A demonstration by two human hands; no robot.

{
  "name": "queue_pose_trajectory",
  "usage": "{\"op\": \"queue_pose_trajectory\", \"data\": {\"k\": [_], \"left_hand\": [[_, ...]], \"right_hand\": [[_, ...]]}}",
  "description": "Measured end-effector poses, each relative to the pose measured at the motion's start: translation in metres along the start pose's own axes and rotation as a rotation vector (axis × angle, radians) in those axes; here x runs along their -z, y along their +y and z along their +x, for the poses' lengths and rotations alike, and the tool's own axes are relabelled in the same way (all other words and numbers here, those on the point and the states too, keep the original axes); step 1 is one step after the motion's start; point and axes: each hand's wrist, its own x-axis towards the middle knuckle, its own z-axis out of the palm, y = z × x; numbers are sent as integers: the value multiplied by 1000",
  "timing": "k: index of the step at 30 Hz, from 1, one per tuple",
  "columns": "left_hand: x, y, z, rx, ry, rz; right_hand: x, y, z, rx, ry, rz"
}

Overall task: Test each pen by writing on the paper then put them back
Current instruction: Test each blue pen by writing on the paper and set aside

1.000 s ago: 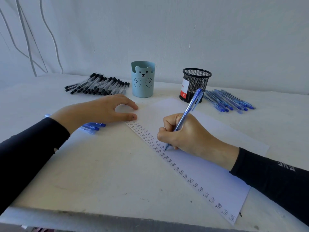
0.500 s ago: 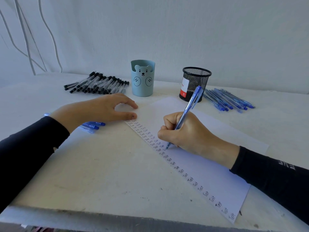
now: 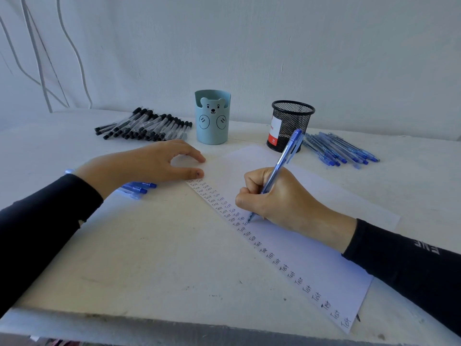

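My right hand [image 3: 282, 198] grips a blue pen [image 3: 284, 161] with its tip down on the white paper [image 3: 311, 248], beside two columns of the handwritten word "Test". My left hand [image 3: 139, 166] rests on the table with straight fingers, its thumb pressing the paper's top left corner. A few blue pens [image 3: 139, 188] lie partly under that hand. Behind stand a light blue bear cup [image 3: 212, 117] and a black mesh cup [image 3: 290, 126]. Several black-capped pens [image 3: 147, 126] lie in a row at the back left, and several blue pens [image 3: 341, 149] at the back right.
The white table [image 3: 149, 258] ends at a front edge close to me. A white wall rises just behind the cups. Thin white cables hang down the wall at the far left [image 3: 42, 78].
My right hand has shifted slightly as the pen tip writes another word in the second column. My left hand has stayed put.
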Motion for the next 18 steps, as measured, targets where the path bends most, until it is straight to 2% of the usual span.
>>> {"op": "queue_pose_trajectory", "data": {"k": [12,18], "left_hand": [[0,0,1,5,5,-7],[-1,2,0,11,6,-10]], "right_hand": [[32,-11,8,-118,92,74],[38,-8,12,-206,84,313]]}}
